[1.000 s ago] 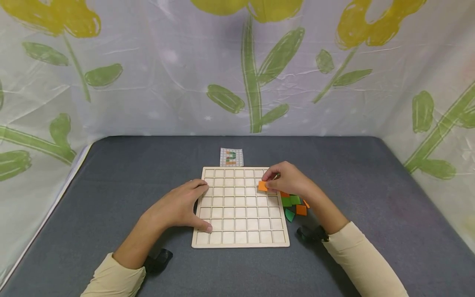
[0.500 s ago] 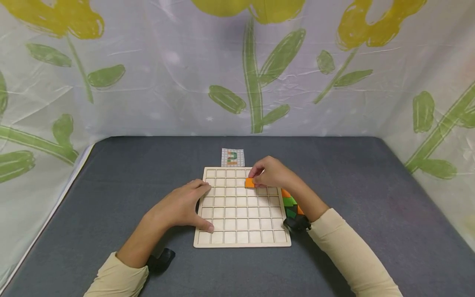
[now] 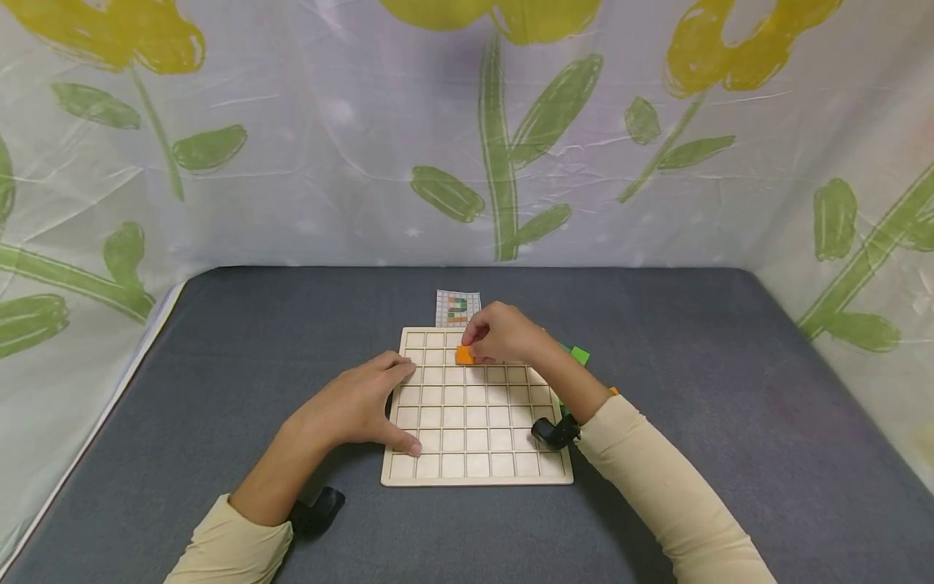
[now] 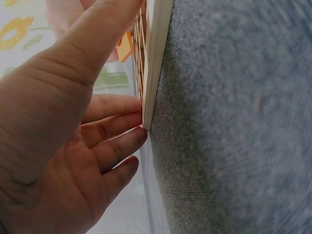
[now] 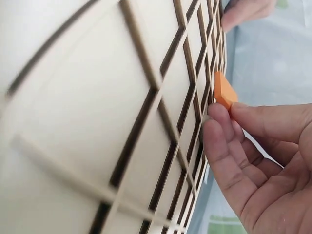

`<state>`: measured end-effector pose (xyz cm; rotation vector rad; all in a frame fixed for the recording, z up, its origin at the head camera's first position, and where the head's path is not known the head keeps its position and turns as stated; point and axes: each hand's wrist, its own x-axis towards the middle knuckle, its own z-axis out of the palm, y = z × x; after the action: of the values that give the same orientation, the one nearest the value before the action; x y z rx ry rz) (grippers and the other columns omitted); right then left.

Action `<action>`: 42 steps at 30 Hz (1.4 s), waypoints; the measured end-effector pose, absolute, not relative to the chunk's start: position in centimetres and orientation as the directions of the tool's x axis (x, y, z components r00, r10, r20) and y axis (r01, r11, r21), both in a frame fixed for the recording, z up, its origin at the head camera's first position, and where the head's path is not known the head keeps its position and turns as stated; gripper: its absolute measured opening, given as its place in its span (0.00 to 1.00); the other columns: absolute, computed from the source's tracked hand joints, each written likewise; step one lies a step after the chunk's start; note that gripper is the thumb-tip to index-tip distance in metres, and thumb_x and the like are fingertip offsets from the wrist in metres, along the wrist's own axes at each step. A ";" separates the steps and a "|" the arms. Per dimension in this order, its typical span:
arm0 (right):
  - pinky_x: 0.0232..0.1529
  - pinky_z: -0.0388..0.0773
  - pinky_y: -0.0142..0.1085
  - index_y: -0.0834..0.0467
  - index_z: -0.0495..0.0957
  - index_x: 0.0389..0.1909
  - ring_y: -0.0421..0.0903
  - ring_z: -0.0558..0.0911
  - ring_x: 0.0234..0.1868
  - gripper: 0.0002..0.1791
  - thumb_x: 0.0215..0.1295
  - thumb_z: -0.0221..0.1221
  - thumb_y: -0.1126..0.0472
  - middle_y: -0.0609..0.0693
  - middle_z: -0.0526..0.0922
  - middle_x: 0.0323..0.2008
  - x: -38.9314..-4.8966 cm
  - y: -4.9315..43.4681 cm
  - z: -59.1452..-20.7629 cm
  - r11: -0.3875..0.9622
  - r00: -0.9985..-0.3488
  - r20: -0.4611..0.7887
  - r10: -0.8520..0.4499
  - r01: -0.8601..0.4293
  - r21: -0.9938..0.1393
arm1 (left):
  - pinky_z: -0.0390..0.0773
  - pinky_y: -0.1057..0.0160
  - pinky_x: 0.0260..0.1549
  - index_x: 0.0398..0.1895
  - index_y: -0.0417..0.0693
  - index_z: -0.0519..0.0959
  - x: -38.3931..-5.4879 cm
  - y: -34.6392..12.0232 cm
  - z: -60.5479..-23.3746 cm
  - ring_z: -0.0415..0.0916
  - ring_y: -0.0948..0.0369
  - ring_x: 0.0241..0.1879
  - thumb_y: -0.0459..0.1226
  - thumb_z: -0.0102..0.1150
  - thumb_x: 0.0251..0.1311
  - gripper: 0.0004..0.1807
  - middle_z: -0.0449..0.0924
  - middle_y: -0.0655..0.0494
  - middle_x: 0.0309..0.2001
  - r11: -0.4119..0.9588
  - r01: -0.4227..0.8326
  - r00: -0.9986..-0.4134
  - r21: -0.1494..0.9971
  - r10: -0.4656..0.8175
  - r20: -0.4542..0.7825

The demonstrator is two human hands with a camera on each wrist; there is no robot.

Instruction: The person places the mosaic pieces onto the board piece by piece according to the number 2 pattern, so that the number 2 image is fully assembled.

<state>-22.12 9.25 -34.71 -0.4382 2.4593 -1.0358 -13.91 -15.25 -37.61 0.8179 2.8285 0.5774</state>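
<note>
Right hand (image 3: 503,334) pinches an orange tile (image 3: 464,355), gridded board (image 3: 454,417) below its fingertips; left hand (image 3: 359,401), fingers relaxed, touches the board's edge

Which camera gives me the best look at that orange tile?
The right wrist view: the orange tile shows largest there, its face and edge visible, pinched in the right hand. The head view shows it small, over the wooden board. The left wrist view has it smaller, beyond the left hand.
</note>
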 end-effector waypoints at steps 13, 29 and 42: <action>0.36 0.77 0.35 0.58 0.85 0.29 0.45 0.80 0.31 0.06 0.60 0.63 0.72 0.46 0.83 0.27 -22.4 7.4 -35.4 0.731 -0.871 -0.149 -0.468 -0.287 -0.618 | 0.74 0.49 0.56 0.69 0.37 0.70 -13.8 -15.3 -37.5 0.74 0.51 0.58 0.66 0.79 0.33 0.61 0.71 0.46 0.63 0.779 0.487 -0.840 0.395 0.542 -0.032; 0.31 0.72 0.37 0.59 0.84 0.23 0.47 0.73 0.30 0.11 0.63 0.60 0.71 0.50 0.75 0.27 -18.9 7.2 -35.2 0.733 -0.755 -0.030 -0.655 -0.625 -0.270 | 0.75 0.51 0.55 0.67 0.38 0.72 -13.8 -15.3 -37.7 0.74 0.52 0.57 0.64 0.80 0.33 0.60 0.72 0.49 0.61 0.771 0.500 -0.838 0.395 0.545 -0.004; 0.46 0.78 0.48 0.64 0.84 0.49 0.53 0.81 0.44 0.11 0.70 0.59 0.66 0.56 0.84 0.47 -20.5 18.3 -32.3 0.815 -0.855 -0.236 -0.462 -0.304 -0.492 | 0.75 0.52 0.55 0.67 0.39 0.71 -13.7 -15.3 -37.7 0.74 0.53 0.56 0.63 0.81 0.34 0.58 0.71 0.50 0.62 0.771 0.493 -0.839 0.403 0.544 -0.014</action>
<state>-20.48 18.34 -32.30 -0.5794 2.6532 -0.6364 -13.72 -15.26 -37.71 0.8330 2.8330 0.5897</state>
